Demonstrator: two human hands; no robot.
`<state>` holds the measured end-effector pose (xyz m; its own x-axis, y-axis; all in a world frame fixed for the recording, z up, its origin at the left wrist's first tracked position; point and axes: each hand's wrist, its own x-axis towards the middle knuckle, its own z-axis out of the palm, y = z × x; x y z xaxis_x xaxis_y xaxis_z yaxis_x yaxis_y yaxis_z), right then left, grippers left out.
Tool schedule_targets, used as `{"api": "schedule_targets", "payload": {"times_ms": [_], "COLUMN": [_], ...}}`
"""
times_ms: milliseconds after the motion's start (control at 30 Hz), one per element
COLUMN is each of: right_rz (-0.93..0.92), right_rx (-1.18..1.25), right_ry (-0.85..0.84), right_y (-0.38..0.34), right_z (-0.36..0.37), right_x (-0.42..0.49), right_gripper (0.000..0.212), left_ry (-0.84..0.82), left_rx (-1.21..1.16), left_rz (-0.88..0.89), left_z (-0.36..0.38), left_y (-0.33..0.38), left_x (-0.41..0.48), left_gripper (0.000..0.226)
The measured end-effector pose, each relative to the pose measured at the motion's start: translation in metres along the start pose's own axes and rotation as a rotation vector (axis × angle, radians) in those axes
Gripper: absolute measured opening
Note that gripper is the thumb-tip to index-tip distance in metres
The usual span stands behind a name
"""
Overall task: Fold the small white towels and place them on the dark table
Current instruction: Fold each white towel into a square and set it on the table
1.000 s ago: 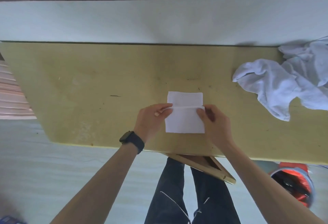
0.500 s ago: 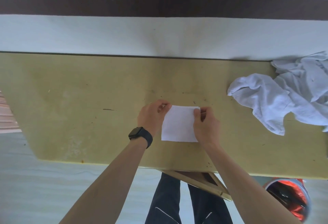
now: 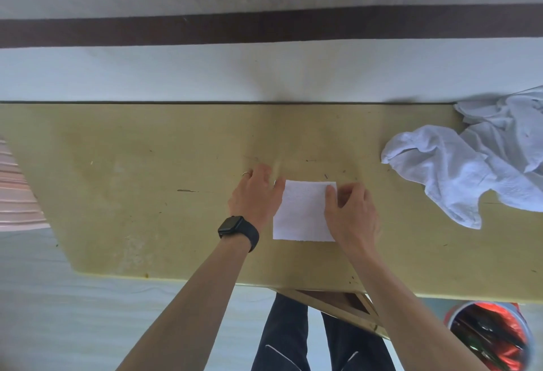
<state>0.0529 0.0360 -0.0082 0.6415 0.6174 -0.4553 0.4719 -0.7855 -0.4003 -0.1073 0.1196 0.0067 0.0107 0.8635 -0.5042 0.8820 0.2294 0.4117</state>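
A small white towel, folded into a flat near-square, lies on the olive-yellow table near its front edge. My left hand rests flat on the table with straight fingers, touching the towel's left edge near the far corner. My right hand covers the towel's right side, and its thumb and curled fingers pinch the far right corner. A heap of crumpled white towels lies at the table's right end, apart from both hands.
A pale wall with a dark band runs behind the table's far edge. A wooden frame sticks out under the front edge by my legs. A red bucket stands on the floor at the lower right.
The towel's far half was folded over toward me, leaving a shorter shape. My left hand has let go of the towel and now lies flat beside it. The right hand still pinches the corner.
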Motion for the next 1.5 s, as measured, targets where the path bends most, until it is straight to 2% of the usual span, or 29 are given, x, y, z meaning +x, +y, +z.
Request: {"api": "schedule_targets", "payload": {"times_ms": [133,267,400,500,567,667,800,1000,1100,1167,1233,1367,1500], "right_rz": [0.017,0.014,0.044,0.089,0.098,-0.092,-0.524,-0.905,-1.044,-1.134,-1.192,-1.248,-1.393], "right_rx": [0.014,-0.01,0.059,0.276,0.427,0.479,0.234,0.067,0.088,0.12,0.183,0.348,0.438], "right_ry": [-0.06,-0.115,-0.176,-0.235,-0.27,-0.249,-0.135,0.1,0.185,0.208,0.2,0.03,-0.089], "right_y": [0.002,-0.011,-0.019,-0.017,-0.018,-0.023,-0.037,-0.082,-0.105,-0.12,-0.132,-0.141,-0.137], "right_z": [-0.004,-0.001,0.0,-0.004,-0.012,-0.039,-0.085,-0.168,-0.212,-0.236,-0.255,-0.28,-0.273], "right_x": [-0.004,-0.003,0.004,0.007,0.004,-0.008,-0.029,-0.06,-0.084,-0.104,-0.125,-0.171,-0.223], "right_gripper": [0.044,0.043,0.032,0.022,0.025,0.035,0.036,0.037,0.034,0.032,0.028,0.024,0.027], "left_ry": [-0.055,-0.08,-0.097,-0.089,-0.057,-0.026,0.033,0.174,0.259,0.339,0.437,0.528,0.646], "left_rx": [0.028,0.029,-0.131,-0.361,-0.532,-0.571,-0.45,-0.365,-0.249,-0.266,-0.355,-0.593,-0.585], "left_rz": [-0.165,-0.229,-0.266,-0.256,-0.225,-0.022,0.25,0.482,0.553,0.558,0.564,0.543,0.495], "left_z": [0.002,0.013,0.019,0.013,0.002,-0.026,-0.075,-0.165,-0.206,-0.23,-0.25,-0.266,-0.257], "left_y": [-0.002,0.006,0.009,0.011,0.012,0.016,0.03,0.061,0.066,0.066,0.064,0.048,0.007], "left_x": [-0.015,-0.016,-0.01,-0.017,-0.026,-0.043,-0.067,-0.112,-0.14,-0.163,-0.193,-0.27,-0.351], "left_gripper": [0.04,0.045,0.028,0.02,0.025,0.039,0.027,0.024,0.026,0.029,0.033,0.031,0.027]}}
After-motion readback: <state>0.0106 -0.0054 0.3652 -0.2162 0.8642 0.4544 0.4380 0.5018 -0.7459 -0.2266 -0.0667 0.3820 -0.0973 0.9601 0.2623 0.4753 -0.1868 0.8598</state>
